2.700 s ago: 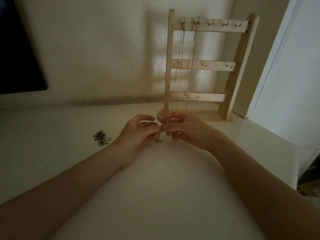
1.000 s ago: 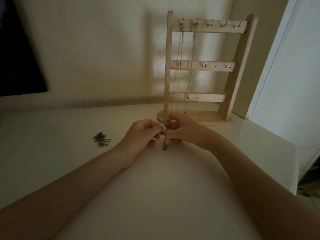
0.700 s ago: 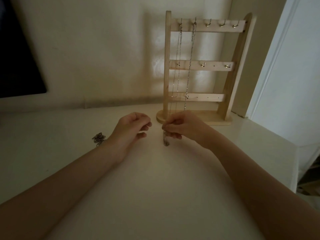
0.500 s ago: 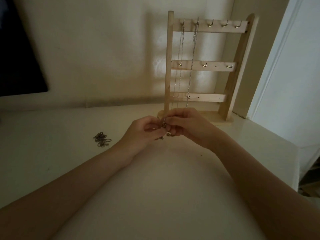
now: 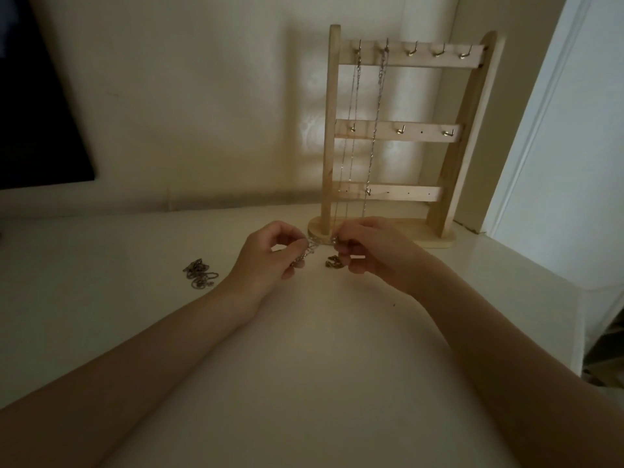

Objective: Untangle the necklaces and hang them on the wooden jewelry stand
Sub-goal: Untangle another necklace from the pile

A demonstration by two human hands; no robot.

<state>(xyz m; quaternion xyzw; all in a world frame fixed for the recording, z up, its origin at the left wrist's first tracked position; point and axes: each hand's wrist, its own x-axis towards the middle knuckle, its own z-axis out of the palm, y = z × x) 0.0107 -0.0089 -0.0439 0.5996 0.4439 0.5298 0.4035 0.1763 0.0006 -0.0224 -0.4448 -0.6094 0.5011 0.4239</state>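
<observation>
On the pale worktop (image 5: 101, 332), the wooden stand (image 5: 391, 211) fills the upper right. At centre, left hand (image 5: 266, 258) and right hand (image 5: 374, 251) pinch a thin chain (image 5: 319, 243) between them: light, limp, snag-prone, best held near its knot.

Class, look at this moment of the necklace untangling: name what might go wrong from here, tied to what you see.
1. The left hand and right hand pull a short chain taut between them; tugging harder may tighten its knot.
2. The hands work close to the hung necklaces on the wooden stand, which might snag.
3. Another chain pile lies loose on the table, easily brushed.
</observation>
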